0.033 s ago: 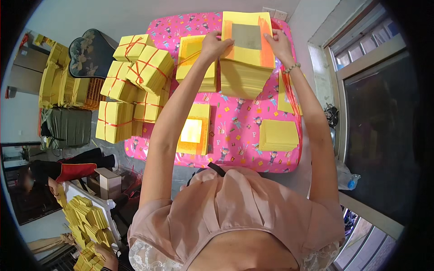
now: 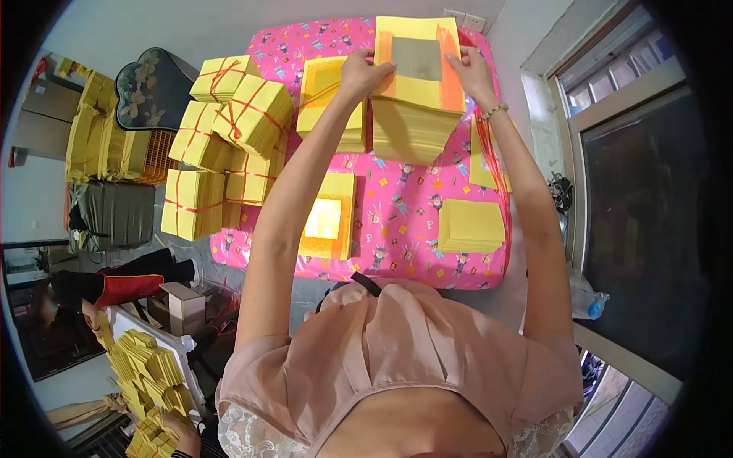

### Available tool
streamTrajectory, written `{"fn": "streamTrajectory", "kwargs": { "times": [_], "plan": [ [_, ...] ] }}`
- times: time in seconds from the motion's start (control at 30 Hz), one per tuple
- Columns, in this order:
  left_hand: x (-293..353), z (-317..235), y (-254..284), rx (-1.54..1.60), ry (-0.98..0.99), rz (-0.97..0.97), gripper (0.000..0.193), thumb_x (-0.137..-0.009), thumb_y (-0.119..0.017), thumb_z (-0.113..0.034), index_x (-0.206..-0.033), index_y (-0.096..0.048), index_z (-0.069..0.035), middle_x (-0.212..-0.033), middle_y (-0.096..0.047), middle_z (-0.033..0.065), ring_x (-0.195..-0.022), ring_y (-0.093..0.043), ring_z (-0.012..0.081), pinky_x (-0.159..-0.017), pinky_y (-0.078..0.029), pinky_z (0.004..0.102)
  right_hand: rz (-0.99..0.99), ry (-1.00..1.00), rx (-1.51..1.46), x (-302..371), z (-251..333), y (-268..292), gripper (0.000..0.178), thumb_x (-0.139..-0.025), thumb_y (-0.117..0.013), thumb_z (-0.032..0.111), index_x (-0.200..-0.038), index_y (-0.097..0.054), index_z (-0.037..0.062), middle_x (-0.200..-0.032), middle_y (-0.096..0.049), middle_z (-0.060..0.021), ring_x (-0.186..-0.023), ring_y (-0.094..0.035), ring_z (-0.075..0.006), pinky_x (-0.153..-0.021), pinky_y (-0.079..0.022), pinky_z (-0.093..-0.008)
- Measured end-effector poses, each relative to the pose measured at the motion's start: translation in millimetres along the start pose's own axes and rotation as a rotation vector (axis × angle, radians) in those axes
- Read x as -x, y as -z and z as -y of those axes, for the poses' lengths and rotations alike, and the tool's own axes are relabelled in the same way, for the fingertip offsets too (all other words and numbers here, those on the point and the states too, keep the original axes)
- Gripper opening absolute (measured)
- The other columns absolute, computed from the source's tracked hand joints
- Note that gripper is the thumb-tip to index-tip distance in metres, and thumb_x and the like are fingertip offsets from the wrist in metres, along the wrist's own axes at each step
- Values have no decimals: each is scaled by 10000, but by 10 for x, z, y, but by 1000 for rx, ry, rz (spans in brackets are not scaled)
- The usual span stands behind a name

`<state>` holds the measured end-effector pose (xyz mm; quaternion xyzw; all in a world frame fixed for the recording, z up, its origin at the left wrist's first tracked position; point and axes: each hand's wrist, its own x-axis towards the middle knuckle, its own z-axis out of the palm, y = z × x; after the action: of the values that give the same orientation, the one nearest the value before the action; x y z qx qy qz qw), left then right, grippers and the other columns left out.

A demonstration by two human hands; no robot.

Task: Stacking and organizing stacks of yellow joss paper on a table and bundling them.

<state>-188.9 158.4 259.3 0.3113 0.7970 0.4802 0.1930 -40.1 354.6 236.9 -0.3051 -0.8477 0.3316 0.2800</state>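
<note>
A tall stack of yellow paper (image 2: pixel 412 131) stands at the far side of the table. Its top sheet (image 2: pixel 416 98) bears a grey square framed in orange. My left hand (image 2: pixel 366 74) grips the left edge of that sheet, thumb on top and fingers at the side. On the opposite edge my right hand (image 2: pixel 473 78) holds it the same way; a beaded bracelet circles that wrist. Left of the tall stack is a lower stack of yellow paper (image 2: pixel 334 128). Red strings (image 2: pixel 492 153) hang beside my right wrist, over more yellow paper.
Yellow bundles tied with red string (image 2: pixel 195 204) are piled at the table's left. A small paper stack (image 2: pixel 471 227) and an orange-bordered one (image 2: pixel 343 229) lie nearer on the pink patterned cloth (image 2: pixel 397 256). Lower left, another person's hand (image 2: pixel 179 433) touches folded yellow pieces.
</note>
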Motion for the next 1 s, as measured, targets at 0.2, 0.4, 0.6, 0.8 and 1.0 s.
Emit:
{"fn": "streamTrajectory", "kwargs": {
  "times": [0.2, 0.4, 0.6, 0.8, 1.0],
  "plan": [
    [-44, 23, -63, -253, -63, -94, 621, -677, -762, -404, -1109, -619, 18, -874, -683, 164, -828, -669, 240, -755, -519, 332, -35, 120, 326, 10, 32, 6, 490, -836, -608, 421, -1123, -568, 26, -853, -656, -137, -774, -636, -294, -735, -489, -399],
    [139, 218, -119, 42, -10, -224, 602, -801, -607, -499, -1130, -593, 5, -980, -636, 141, -856, -626, 230, -754, -489, 341, -161, 60, -31, 107, -486, -2, 486, -886, -542, 424, -1104, -570, -10, -956, -641, -143, -907, -618, -255, -766, -486, -374],
    [682, 1106, -181, 582, 453, -59, 656, -953, -305, -549, -1273, -491, -8, -1195, -565, 116, -966, -564, 190, -843, -413, 349, 213, -506, -463, 946, -519, 30, 559, -977, -377, 435, -1250, -488, -40, -1187, -566, -178, -1080, -561, -251, -857, -480, -360],
    [908, 1133, -397, 542, 449, 229, 826, -925, -167, -639, -1419, -280, 13, -1429, -376, 181, -1293, -392, 311, -1060, -271, 431, 338, -682, -683, 1396, -813, -106, 623, -980, -358, 429, -1312, -370, -98, -1279, -474, -243, -1131, -535, -284, -933, -456, -363],
    [996, 1088, -308, 541, 414, 247, 832, -929, -182, -635, -1433, -226, 26, -1430, -354, 217, -1283, -400, 316, -1071, -277, 408, 360, -644, -687, 1475, -508, -134, 632, -981, -385, 410, -1308, -345, -130, -1293, -462, -250, -1166, -517, -272, -978, -428, -358]
  ]
}}
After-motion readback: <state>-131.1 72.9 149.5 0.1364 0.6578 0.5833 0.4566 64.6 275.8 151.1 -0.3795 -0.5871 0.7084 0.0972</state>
